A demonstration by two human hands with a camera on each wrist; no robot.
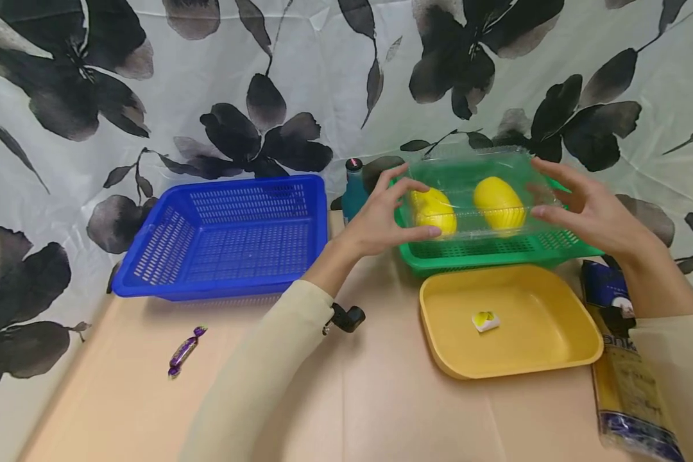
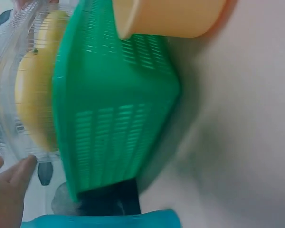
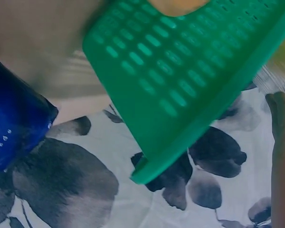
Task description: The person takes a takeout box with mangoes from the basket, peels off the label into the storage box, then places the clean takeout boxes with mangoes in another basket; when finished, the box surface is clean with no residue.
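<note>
A clear plastic container spans the top of a green basket, with two yellow fruits showing through it. My left hand grips its left end, thumb at the near side and fingers over the far side. At the opposite end, my right hand holds it between thumb and fingers. From the left wrist, the ribbed container wall and the fruit stand just over the basket's rim. In the right wrist view only an edge of my right hand appears, beside the clear plastic.
A blue basket stands to the left. In front of the green one is a yellow tray holding a small wrapped piece. A teal bottle, a purple-wrapped candy and a blue-and-yellow packet are also around.
</note>
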